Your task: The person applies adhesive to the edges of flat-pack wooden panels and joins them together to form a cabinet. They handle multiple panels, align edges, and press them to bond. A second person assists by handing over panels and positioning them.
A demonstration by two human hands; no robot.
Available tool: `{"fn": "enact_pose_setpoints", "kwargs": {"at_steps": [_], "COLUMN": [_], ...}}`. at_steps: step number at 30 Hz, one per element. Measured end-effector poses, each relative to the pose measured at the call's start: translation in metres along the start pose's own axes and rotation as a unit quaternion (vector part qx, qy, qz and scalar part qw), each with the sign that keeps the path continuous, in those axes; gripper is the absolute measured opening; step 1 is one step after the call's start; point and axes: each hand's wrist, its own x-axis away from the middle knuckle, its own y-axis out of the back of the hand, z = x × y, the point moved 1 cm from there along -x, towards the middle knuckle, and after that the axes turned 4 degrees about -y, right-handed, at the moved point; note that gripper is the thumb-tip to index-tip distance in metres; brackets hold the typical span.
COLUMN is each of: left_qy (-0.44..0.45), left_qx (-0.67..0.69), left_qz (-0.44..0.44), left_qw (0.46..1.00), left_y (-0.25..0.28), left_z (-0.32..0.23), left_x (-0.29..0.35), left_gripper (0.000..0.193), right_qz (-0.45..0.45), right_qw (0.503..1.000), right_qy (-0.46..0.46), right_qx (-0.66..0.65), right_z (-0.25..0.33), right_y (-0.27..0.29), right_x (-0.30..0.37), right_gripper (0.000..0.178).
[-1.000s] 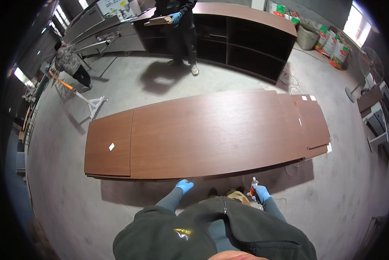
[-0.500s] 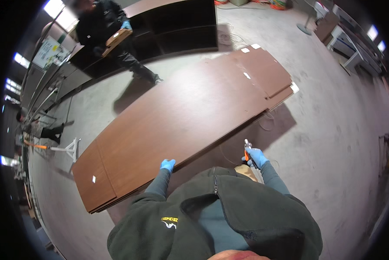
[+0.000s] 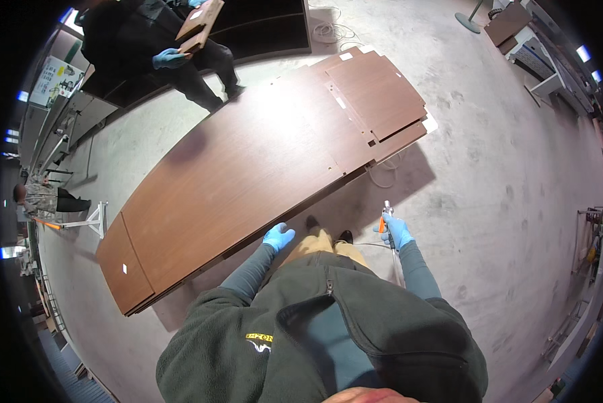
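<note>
Presently: your left hand (image 3: 278, 238), blue-gloved, fingers loosely spread, just beside the near edge of the panel stack (image 3: 227, 174); whether it touches, cannot tell. Your right hand (image 3: 398, 232), blue-gloved, wrapped around a black-and-orange hand tool (image 3: 384, 220) with metal tip, held over the floor, apart from the stack. Stack: brown, wood-look, lying slantwise in front of you, layers staggered at the right end. On it: a small rectangular panel (image 3: 382, 97) at right; an end panel (image 3: 128, 258) at left, bearing a white label (image 3: 124, 269). At its far side: a co-worker (image 3: 140, 47), dark-clothed, blue-gloved, holding brown boards (image 3: 199, 28) and hiding part of the dark open-fronted cabinet (image 3: 274, 35) from you. On the floor: a pale tubing loop (image 3: 380, 185) beside the stack's near right side; a pale coil (image 3: 331, 32) beyond it. Farther left: a white-and-orange stand (image 3: 101, 220); a second person (image 3: 42, 199) in camouflage top.
</note>
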Motion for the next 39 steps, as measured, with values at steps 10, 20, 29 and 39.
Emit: {"fn": "enact_pose_setpoints", "kwargs": {"at_steps": [10,20,29,39], "left_qy": [0.114,0.007,0.076,0.022], "left_qx": [0.075,0.152,0.368,0.677], "left_qz": [-0.089,-0.059,0.084,0.154], "left_qw": [0.987,0.987,0.923,0.719], "left_y": [0.055,0.021,-0.050,-0.046], "left_z": [0.029,-0.157,-0.308,-0.354], "left_x": [-0.079,-0.107,-0.168,-0.180], "left_gripper": [0.065,0.060,0.073,0.038], "right_qz": [0.008,0.109,0.181,0.247], "right_qw": [0.999,0.979,0.917,0.862], "right_qy": [-0.009,0.013,0.057,0.070], "right_qx": [0.047,0.169,0.352,0.438], "right_z": [0.056,0.180,0.288,0.303], "right_y": [-0.014,-0.009,-0.009,-0.053], "right_x": [-0.038,-0.069,-0.099,-0.118], "right_gripper": [0.037,0.031,0.034,0.031]}}
